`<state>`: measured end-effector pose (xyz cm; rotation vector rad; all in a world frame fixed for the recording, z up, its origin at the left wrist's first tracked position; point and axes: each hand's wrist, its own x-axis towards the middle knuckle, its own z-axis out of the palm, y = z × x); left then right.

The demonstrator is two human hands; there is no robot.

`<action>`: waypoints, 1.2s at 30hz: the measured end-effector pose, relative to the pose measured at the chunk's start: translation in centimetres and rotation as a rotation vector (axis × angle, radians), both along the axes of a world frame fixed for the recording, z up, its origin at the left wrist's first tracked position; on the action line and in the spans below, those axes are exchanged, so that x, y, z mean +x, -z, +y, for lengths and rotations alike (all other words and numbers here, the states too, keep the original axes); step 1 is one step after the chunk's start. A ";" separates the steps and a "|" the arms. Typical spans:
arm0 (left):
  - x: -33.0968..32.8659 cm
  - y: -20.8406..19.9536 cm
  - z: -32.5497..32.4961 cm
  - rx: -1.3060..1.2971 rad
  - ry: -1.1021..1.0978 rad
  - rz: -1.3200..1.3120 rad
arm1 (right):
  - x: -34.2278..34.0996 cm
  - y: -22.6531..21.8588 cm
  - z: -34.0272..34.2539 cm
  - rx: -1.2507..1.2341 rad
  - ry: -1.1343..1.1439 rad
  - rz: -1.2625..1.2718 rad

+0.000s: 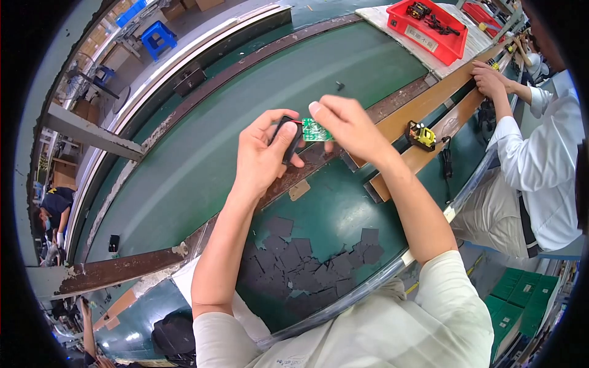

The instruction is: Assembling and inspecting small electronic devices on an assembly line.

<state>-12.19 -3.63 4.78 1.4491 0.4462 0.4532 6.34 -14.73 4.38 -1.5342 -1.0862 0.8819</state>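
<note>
My left hand (265,147) is closed round a black plastic housing (291,140), the thumb lying across its face. Between thumb and fingers of my right hand (348,126) is a small green circuit board (315,130) with solder points on it. Board and housing are close together, and a short red wire shows between them at the housing's top. Both hands are raised over the brown rail along the green belt. On the green work surface below my forearms lies a spread pile of thin dark grey square sheets (307,264).
A red bin (427,27) with black parts stands at the far right. A yellow and black coil part (421,135) sits on wooden rails. Beside it is a black cable (447,161). A co-worker's hands (489,80) rest near the rails. A small black part (340,86) lies on the belt (215,135).
</note>
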 end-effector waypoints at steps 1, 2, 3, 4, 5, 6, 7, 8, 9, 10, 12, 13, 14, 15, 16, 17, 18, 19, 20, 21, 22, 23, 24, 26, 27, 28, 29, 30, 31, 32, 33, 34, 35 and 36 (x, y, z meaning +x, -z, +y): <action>0.1 0.4 0.0 0.037 -0.065 -0.017 | -0.3 -0.2 -0.1 0.000 0.001 0.002; 0.1 0.6 0.0 0.074 -0.131 -0.034 | -0.5 -0.4 -0.3 -0.019 -0.023 0.059; 0.1 0.8 0.0 0.074 -0.131 -0.033 | -0.7 -0.6 -0.3 -0.039 -0.048 0.116; 0.3 0.9 -0.2 0.266 -0.185 -0.020 | -0.8 -0.7 -0.4 -0.059 -0.070 0.173; 0.4 0.9 -0.3 0.458 -0.239 -0.007 | -0.9 -0.7 -0.4 -0.060 -0.069 0.174; 0.4 1.0 -0.4 0.651 -0.291 0.006 | -1.0 -0.8 -0.4 -0.076 -0.089 0.263; 0.5 1.0 -0.3 0.650 -0.289 0.007 | -1.1 -0.8 -0.4 -0.091 -0.109 0.352; 0.5 1.0 -0.1 0.813 -0.328 -0.023 | -1.1 -0.8 -0.4 -0.106 -0.130 0.441; 0.5 0.9 0.1 0.974 -0.367 -0.056 | -1.1 -0.8 -0.5 -0.106 -0.128 0.441; 0.5 0.9 0.3 1.136 -0.405 -0.089 | -1.1 -0.8 -0.5 -0.103 -0.148 0.472; 0.4 1.0 0.4 1.093 -0.390 -0.095 | -1.0 -0.8 -0.5 -0.097 -0.188 0.535; 0.4 1.0 0.5 1.050 -0.376 -0.100 | -0.9 -0.8 -0.5 -0.097 -0.187 0.535; 0.3 1.1 0.5 1.009 -0.363 -0.104 | -0.9 -0.9 -0.5 -0.094 -0.196 0.542; 0.4 1.2 0.6 1.009 -0.362 -0.105 | -1.0 -1.0 -0.5 -0.090 -0.206 0.550; 0.5 1.3 0.6 1.040 -0.379 -0.136 | -1.0 -1.0 -0.5 -0.086 -0.216 0.558; 0.6 1.4 0.7 1.071 -0.397 -0.168 | -1.0 -1.0 -0.4 -0.085 -0.216 0.557; 0.6 1.4 0.7 1.102 -0.414 -0.200 | -1.1 -0.8 -0.3 -0.079 -0.204 0.549; 0.7 1.4 0.7 1.102 -0.414 -0.201 | -1.1 -0.6 -0.3 -0.074 -0.191 0.540; 0.7 1.4 0.6 1.119 -0.421 -0.192 | -1.2 -0.5 -0.3 -0.069 -0.179 0.532; 0.7 1.3 0.6 1.135 -0.428 -0.184 | -1.2 -0.5 -0.2 -0.069 -0.179 0.532; 0.7 1.3 0.6 1.152 -0.436 -0.176 | -1.3 -0.4 -0.2 -0.064 -0.168 0.513; 0.6 1.2 0.5 1.151 -0.436 -0.175 | -1.4 -0.4 -0.2 -0.059 -0.157 0.494; 0.5 1.2 0.5 1.143 -0.439 -0.148 | -1.4 -0.3 -0.2 -0.054 -0.147 0.475; 0.4 1.1 0.5 1.127 -0.443 -0.095 | -1.6 -0.4 -0.2 -0.045 -0.135 0.421; 0.4 1.0 0.5 1.126 -0.444 -0.094 | -1.7 -0.4 -0.2 -0.034 -0.120 0.367; 0.3 1.0 0.5 1.132 -0.455 -0.095 | -1.8 -0.4 -0.2 -0.023 -0.106 0.313; 0.2 0.9 0.6 1.140 -0.467 -0.095 | -1.9 -0.4 -0.2 -0.023 -0.107 0.314; 0.2 0.8 0.7 1.147 -0.479 -0.095 | -2.0 -0.3 -0.1 -0.016 -0.106 0.120; 0.2 1.0 0.7 1.148 -0.479 -0.093 | -2.1 -0.4 0.0 -0.007 -0.104 -0.073; 0.2 1.5 0.9 1.128 -0.476 -0.105 | -2.3 -0.4 0.1 0.001 -0.102 -0.267; 0.3 1.9 0.9 1.109 -0.474 -0.117 | -2.8 -0.4 0.0 0.002 -0.102 -0.265; 0.3 2.1 1.0 1.090 -0.470 -0.128 | -3.8 -0.5 -0.1 0.106 -0.021 -0.310; 0.3 2.1 1.0 1.091 -0.470 -0.126 | -4.9 -0.7 -0.2 0.209 0.061 -0.354; 0.3 1.8 0.7 1.017 -0.476 -0.099 | -5.4 -0.8 -0.3 0.311 0.148 -0.400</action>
